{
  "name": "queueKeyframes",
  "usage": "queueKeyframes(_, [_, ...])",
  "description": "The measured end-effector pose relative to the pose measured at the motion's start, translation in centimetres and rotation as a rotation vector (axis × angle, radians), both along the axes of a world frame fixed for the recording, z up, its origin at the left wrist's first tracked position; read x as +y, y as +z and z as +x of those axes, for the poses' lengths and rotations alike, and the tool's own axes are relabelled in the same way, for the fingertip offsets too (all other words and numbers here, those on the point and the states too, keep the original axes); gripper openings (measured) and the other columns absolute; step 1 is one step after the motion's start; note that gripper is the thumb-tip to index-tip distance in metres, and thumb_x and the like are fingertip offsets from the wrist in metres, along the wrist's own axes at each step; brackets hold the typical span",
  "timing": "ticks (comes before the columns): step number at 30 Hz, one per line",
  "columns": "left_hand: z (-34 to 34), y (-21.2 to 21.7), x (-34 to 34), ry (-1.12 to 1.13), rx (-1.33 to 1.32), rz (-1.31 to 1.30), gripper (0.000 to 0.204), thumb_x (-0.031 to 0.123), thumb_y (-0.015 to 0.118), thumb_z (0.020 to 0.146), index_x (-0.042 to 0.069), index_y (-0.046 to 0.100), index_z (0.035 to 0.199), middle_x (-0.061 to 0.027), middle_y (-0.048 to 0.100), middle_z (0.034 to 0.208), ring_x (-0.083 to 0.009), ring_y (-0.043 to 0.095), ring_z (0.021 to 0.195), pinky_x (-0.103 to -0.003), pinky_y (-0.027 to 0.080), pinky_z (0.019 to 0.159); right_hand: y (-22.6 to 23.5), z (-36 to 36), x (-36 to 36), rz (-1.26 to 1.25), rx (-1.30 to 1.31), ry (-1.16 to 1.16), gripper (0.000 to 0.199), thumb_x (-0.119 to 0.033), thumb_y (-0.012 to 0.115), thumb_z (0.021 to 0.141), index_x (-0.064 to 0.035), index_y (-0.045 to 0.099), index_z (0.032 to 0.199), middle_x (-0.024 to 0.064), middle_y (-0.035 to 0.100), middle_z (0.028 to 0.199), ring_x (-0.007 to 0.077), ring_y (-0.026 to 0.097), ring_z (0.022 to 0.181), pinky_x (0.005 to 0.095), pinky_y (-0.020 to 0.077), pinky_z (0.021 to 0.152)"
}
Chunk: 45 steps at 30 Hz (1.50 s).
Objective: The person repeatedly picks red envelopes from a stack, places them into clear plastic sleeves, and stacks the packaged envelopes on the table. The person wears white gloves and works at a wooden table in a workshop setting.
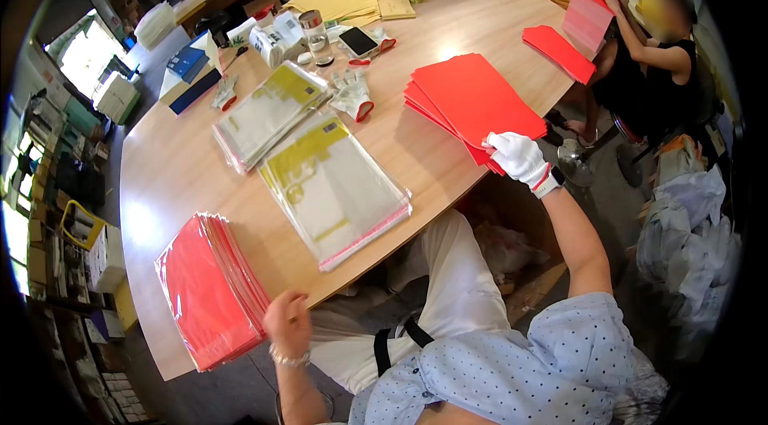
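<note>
The right hand (518,156), in a white work glove, pinches the near corner of a fanned stack of flat red paper envelopes (474,98) lying at the right edge of the pale wooden table (184,161). The bare left hand (286,321), fingers curled, rests against the near corner of a stack of red envelopes sealed in clear plastic sleeves (210,289) at the table's front edge; whether it grips the stack cannot be told. Between the two stacks lies a pile of clear plastic bags with yellow printed cards (336,189).
</note>
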<state>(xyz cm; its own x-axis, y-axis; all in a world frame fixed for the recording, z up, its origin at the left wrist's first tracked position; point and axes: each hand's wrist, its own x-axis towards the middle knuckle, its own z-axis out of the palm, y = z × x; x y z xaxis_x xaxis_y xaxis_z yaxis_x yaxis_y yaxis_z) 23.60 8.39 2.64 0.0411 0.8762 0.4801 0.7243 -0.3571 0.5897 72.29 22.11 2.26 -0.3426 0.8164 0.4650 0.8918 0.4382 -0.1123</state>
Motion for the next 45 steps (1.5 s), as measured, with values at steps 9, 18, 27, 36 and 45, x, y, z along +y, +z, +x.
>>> queueKeyframes(9, [7.2, -8.7, 10.5, 0.089, 0.587, -0.322, 0.027, 0.008, 0.053, 0.078, 0.005, 0.058, 0.105, -0.0164, 0.057, 0.108, -0.0335, 0.057, 0.095, -0.042, 0.045, 0.084, 2.3, -3.0, -9.4, -0.032, 0.001, 0.134, 0.015, -0.012, 0.066, 0.072, -0.0076, 0.057, 0.084, 0.0096, 0.060, 0.081, 0.0253, 0.060, 0.079, 0.0337, 0.0497, 0.066])
queueKeyframes(18, [3.8, -12.0, 15.2, 0.044, 0.507, -0.180, 0.011, 0.012, 0.049, 0.081, 0.007, 0.059, 0.085, -0.0129, 0.059, 0.087, -0.0309, 0.058, 0.082, -0.041, 0.047, 0.076, -5.8, -0.3, -11.7, -0.574, 2.210, -0.391, 0.024, -0.036, 0.054, 0.087, -0.0130, 0.049, 0.088, 0.0026, 0.054, 0.078, 0.0132, 0.051, 0.060, 0.0287, 0.0449, 0.050])
queueKeyframes(27, [2.8, -10.2, 15.7, 0.022, 0.286, -0.306, 0.017, 0.018, 0.050, 0.085, 0.008, 0.060, 0.095, -0.0152, 0.063, 0.085, -0.0340, 0.060, 0.079, -0.043, 0.049, 0.069, -0.3, -5.2, -15.4, -0.488, 1.713, -0.080, 0.027, -0.015, 0.047, 0.086, -0.0063, 0.049, 0.112, -0.0006, 0.054, 0.076, 0.0077, 0.048, 0.051, 0.0212, 0.0371, 0.040])
queueKeyframes(36, [1.6, -13.3, 13.4, 0.020, 0.370, 0.081, 0.024, 0.017, 0.052, 0.085, 0.004, 0.058, 0.104, -0.0166, 0.057, 0.107, -0.0334, 0.055, 0.096, -0.041, 0.046, 0.081, -4.2, -10.4, -20.7, -1.051, 2.072, -0.064, 0.022, -0.011, 0.047, 0.087, -0.0046, 0.053, 0.107, 0.0017, 0.059, 0.090, 0.0119, 0.056, 0.072, 0.0247, 0.0457, 0.062])
queueKeyframes(45, [2.6, -7.7, 11.4, 0.078, -0.209, -0.552, 0.024, 0.016, 0.056, 0.087, -0.006, 0.060, 0.093, -0.0091, 0.063, 0.068, -0.0183, 0.061, 0.055, -0.028, 0.044, 0.050, -5.7, -12.2, -21.6, -1.143, 2.504, -0.339, 0.012, -0.011, 0.046, 0.090, -0.0098, 0.049, 0.101, 0.0005, 0.054, 0.078, 0.0098, 0.048, 0.054, 0.0231, 0.0396, 0.045])
